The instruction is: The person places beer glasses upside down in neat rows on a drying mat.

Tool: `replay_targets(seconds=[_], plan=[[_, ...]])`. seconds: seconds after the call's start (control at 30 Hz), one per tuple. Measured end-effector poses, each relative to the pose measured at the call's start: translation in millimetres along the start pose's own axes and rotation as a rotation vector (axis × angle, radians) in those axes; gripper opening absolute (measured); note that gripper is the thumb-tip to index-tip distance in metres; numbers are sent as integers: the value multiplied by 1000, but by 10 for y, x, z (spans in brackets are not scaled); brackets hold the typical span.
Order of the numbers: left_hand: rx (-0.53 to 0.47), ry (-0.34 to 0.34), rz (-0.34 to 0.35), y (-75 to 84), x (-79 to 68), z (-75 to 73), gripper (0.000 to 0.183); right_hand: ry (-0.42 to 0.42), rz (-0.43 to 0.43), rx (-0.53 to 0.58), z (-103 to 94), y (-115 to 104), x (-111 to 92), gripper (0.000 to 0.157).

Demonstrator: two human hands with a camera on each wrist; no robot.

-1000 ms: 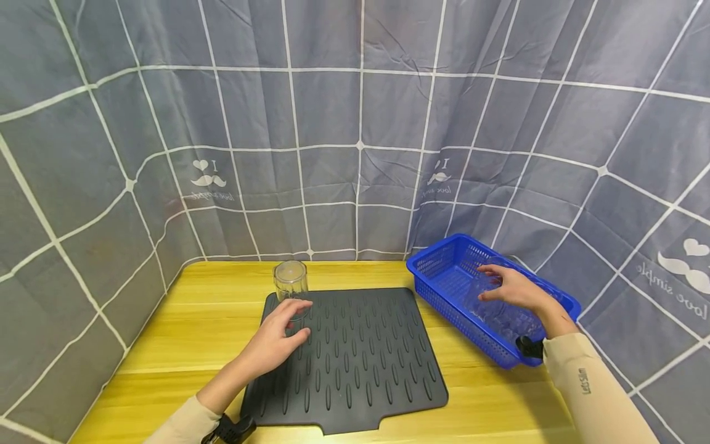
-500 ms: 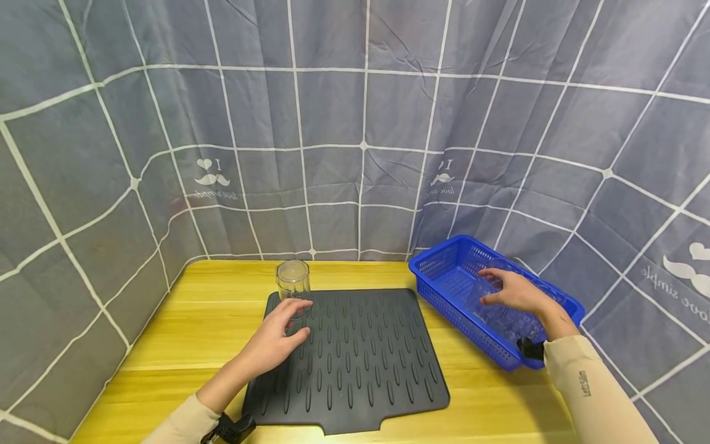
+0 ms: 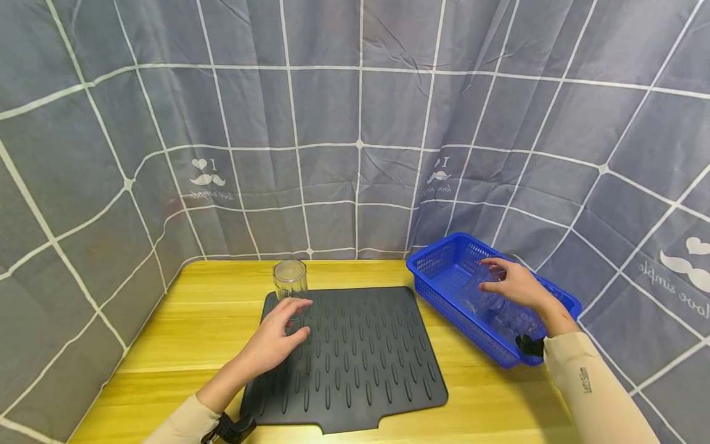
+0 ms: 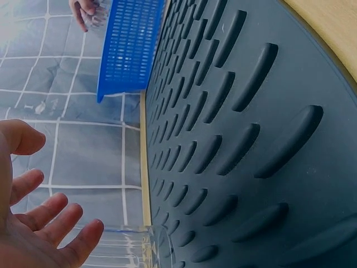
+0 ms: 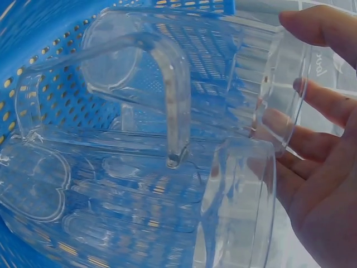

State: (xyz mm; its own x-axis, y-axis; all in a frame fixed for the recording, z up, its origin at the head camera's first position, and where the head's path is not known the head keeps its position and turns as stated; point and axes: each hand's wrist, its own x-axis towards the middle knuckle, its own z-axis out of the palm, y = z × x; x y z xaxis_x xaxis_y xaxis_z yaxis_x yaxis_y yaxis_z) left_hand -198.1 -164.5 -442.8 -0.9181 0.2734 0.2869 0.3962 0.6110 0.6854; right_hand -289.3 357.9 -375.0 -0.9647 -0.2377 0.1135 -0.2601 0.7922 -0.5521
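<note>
clear glass in the blue basket, right of the frame; it lies tilted, mouth end toward the right hand. that hand is partly open, thumb and fingers bent around the mouth end and apparently holding it; how firmly cannot be told. compared with half a second earlier, the right hand sits slightly higher against the basket, a small shift suggesting that the hold on this glass is being adjusted. the glass remains at the basket, so its removal appears incomplete. just beside it, in the lower left of the right wrist view, lies a handled mug. at left of centre, an upturned glass stands at the upper left corner of the dark mat, unmoved. the left hand, half open with nothing in its grasp, remains near it; contact cannot be confirmed. beneath, wooden table; behind, checked curtain.
</note>
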Motion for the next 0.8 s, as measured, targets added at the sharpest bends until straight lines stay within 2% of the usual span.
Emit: replay_targets(seconds=[0.13,0.47,0.8], plan=[[16,-1,14,6,27,12,51,31,14,4,-41,18,10,64],[-22,-38,-17,19,8,32,49,118,27,22,-71,13,-5,65],[-18,-22,7,6,25,29,50,183,43,78,-167,-137,-9,68]])
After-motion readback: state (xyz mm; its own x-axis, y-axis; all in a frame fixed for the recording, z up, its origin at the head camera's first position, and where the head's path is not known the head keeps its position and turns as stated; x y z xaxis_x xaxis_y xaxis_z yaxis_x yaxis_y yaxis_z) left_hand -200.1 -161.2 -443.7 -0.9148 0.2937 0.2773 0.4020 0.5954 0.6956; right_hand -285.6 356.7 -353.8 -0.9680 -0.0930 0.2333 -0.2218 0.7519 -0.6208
